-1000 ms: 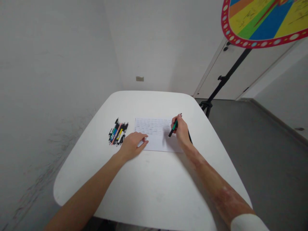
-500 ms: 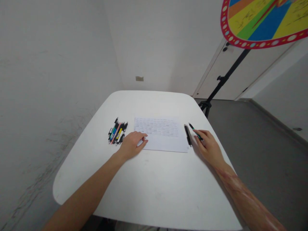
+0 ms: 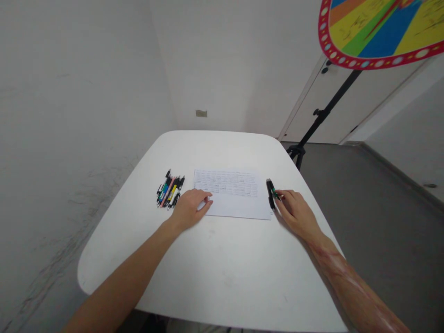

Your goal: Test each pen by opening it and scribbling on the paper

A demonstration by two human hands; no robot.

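White surface [image 3: 222, 259] with rounded corners, white-walled room. Right hand [image 3: 297, 212]: grip open, fingers stretched flat, tips touching a green pen [image 3: 274, 193] lying just beside a black pen [image 3: 269, 198] at the right edge of a written sheet of paper [image 3: 236, 203]; left hand [image 3: 190, 209]: grip open and empty, palm down on the sheet's near left corner. Bundle of pens [image 3: 169, 190] just left of the sheet; colourful wheel [image 3: 378, 32] on a black stand [image 3: 324, 111] beyond.

Single head view, looking forward-down over white table [image 3: 215, 273], near.
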